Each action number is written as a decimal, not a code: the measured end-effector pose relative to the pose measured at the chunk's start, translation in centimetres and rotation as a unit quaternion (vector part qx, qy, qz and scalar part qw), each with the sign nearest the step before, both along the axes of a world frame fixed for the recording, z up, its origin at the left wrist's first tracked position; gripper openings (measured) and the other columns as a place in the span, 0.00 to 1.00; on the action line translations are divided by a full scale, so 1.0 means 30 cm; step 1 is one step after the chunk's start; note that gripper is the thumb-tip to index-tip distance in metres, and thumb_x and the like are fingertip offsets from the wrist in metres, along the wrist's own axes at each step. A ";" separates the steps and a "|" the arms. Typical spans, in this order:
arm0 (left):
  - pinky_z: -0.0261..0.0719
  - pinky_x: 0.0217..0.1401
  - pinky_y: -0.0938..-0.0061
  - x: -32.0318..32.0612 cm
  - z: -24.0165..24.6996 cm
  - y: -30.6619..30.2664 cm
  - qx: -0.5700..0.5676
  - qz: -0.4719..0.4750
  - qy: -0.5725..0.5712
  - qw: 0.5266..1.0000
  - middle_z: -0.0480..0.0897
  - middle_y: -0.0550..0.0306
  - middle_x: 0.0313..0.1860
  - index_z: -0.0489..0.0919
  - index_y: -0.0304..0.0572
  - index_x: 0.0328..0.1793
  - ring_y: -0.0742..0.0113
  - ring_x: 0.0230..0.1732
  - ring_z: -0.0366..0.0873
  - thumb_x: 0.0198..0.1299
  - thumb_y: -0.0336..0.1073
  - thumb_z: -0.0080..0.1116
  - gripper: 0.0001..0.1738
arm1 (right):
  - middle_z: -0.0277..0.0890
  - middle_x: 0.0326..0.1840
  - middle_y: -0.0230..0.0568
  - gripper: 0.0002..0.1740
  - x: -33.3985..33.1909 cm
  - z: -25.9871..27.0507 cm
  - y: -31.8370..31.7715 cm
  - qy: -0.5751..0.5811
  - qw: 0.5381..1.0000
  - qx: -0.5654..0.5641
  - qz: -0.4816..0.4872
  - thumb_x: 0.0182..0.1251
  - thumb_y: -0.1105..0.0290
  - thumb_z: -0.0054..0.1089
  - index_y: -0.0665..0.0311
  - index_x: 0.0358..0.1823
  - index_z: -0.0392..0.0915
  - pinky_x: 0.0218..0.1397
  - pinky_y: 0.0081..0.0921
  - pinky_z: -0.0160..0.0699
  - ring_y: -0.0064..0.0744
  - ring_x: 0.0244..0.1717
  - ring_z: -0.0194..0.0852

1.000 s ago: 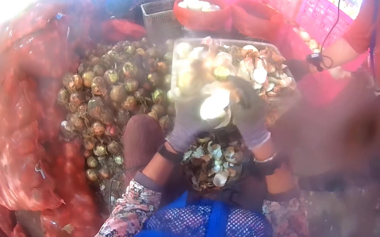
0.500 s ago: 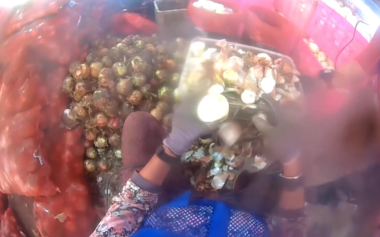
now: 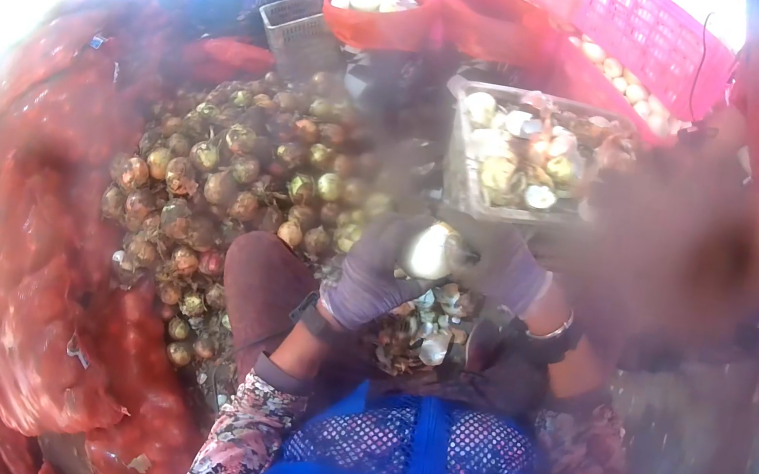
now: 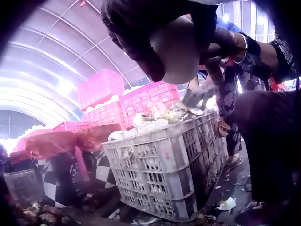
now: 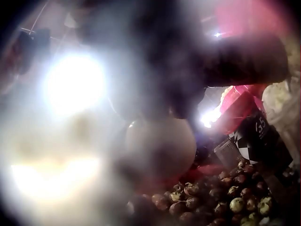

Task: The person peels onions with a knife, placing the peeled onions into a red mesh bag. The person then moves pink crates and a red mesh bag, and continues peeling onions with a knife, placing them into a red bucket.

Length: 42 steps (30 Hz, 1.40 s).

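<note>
A pale peeled onion [image 3: 431, 251] is gripped by the gloved left hand [image 3: 368, 271], low in front of the crate in the head view. Close by its right side is the gloved right hand [image 3: 517, 274], blurred, with its fingertips hidden. In the left wrist view the left fingers [image 4: 134, 40] curl round the onion [image 4: 175, 52], and bent right fingers [image 4: 214, 56] lie beside it. The onion [image 5: 162, 146] is blurred in the right wrist view; whether the right hand holds anything cannot be told.
A crate [image 3: 459, 175] of onions and skins stands beyond the hands. Unpeeled onions [image 3: 235, 166] are heaped left, beside red net bags [image 3: 47, 280]. Skins [image 3: 434, 333] lie below the hands. Pink crates [image 3: 637, 44], a red basin [image 3: 376, 28] and another person [image 4: 244, 75] are farther off.
The right hand went off to the right and has come back beside the onion. The left hand still grips an onion, now lower. The head view has shifted, with the crate farther right in it.
</note>
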<state>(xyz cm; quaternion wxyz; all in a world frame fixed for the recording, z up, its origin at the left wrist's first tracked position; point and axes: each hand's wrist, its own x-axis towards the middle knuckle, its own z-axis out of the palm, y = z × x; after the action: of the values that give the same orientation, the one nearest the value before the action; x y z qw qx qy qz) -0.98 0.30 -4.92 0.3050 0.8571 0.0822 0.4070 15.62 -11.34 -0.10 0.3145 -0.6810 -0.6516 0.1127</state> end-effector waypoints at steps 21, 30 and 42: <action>0.83 0.54 0.67 -0.004 -0.026 0.085 -0.605 -0.145 -0.230 0.749 0.75 0.48 0.57 0.64 0.32 0.68 0.58 0.55 0.78 0.58 0.32 0.59 0.32 | 0.80 0.44 0.54 0.24 -0.062 0.099 -0.047 -0.056 0.991 0.000 -0.118 0.63 0.72 0.51 0.64 0.63 0.70 0.50 0.37 0.79 0.50 0.43 0.81; 0.78 0.63 0.60 -0.026 -0.009 0.071 -0.582 -0.164 -0.180 0.776 0.75 0.48 0.60 0.65 0.34 0.70 0.57 0.59 0.76 0.52 0.35 0.66 0.39 | 0.77 0.35 0.55 0.22 -0.052 -0.119 0.057 -0.023 0.990 0.141 -0.008 0.69 0.69 0.47 0.66 0.63 0.70 0.49 0.41 0.77 0.54 0.36 0.77; 0.76 0.63 0.68 -0.026 0.012 0.055 -0.398 0.007 -0.177 0.900 0.78 0.55 0.56 0.70 0.41 0.64 0.65 0.58 0.76 0.47 0.29 0.72 0.36 | 0.78 0.33 0.59 0.32 -0.047 -0.171 0.054 -0.042 0.996 -0.030 -0.070 0.66 0.67 0.51 0.59 0.72 0.62 0.37 0.39 0.77 0.49 0.30 0.80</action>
<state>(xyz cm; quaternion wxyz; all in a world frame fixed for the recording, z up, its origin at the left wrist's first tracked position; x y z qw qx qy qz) -1.77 1.96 -4.55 0.6275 0.5774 0.1879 0.4874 14.22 -9.71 -5.22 0.2735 -0.7384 -0.6111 0.0806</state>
